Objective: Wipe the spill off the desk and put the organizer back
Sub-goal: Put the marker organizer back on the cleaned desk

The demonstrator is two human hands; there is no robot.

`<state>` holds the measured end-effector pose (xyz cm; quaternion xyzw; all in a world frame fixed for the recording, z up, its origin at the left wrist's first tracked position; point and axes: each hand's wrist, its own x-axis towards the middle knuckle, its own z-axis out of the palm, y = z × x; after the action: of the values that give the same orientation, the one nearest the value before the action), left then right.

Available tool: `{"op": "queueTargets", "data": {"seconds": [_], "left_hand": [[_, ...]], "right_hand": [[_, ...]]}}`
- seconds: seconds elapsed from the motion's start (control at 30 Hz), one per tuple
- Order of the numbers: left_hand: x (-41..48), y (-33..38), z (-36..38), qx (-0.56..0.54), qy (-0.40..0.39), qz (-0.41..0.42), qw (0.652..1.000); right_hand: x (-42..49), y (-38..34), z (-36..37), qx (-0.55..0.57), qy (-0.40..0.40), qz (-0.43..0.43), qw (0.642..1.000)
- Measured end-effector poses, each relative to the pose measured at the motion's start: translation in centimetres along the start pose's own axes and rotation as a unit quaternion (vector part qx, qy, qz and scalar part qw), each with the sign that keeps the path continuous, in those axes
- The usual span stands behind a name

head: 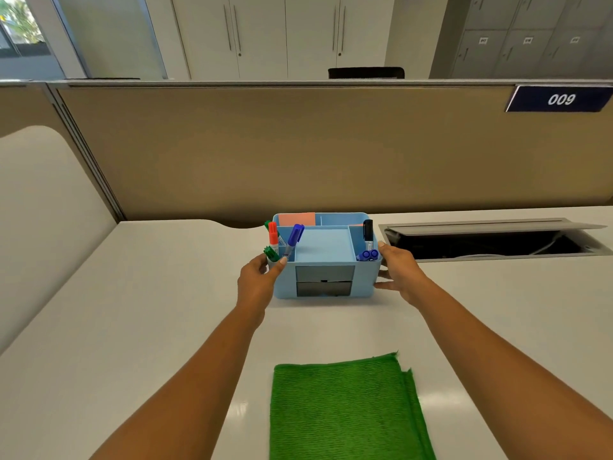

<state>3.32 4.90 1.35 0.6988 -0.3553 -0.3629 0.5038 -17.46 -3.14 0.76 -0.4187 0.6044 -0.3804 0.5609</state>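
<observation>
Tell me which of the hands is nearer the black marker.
Right. The right hand grips the organizer on the end where the black marker stands, just below it. The left hand holds the opposite end, by the green and red markers.

An office: a white desk (pixel 166 327) sits against a tan cubicle partition (pixel 298 154) bearing a numbered plate "009" (pixel 560 99). A cable hatch (pixel 491 239) is set into the desktop. Behind the partition stand tall white cabinets (pixel 282 34) and grey lockers (pixel 530 38).
</observation>
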Motion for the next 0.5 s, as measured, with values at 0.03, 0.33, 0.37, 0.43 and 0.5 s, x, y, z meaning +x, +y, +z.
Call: {"op": "queueTargets", "data": {"seconds": [0.03,0.33,0.37,0.43,0.5], "left_hand": [[0.0,0.0,0.0,-0.003,-0.006,-0.005,1.0],[0.1,0.2,0.7,-0.02,-0.006,-0.022,1.0],[0.1,0.3,0.9,-0.021,-0.006,-0.022,1.0],[0.1,0.4,1.3,-0.025,-0.003,-0.022,0.999],[0.0,0.5,1.7,-0.031,-0.001,-0.021,0.999]], "right_hand": [[-0.1,0.2,0.1,0.018,0.005,0.004,1.0],[0.0,0.3,0.1,0.05,0.02,0.0,0.999],[0.1,0.3,0.0,0.051,0.021,0.001,0.998],[0.2,0.2,-0.3,0.053,0.026,0.001,0.998],[0.4,0.0,-0.6,0.052,0.031,0.0,0.998]]}}
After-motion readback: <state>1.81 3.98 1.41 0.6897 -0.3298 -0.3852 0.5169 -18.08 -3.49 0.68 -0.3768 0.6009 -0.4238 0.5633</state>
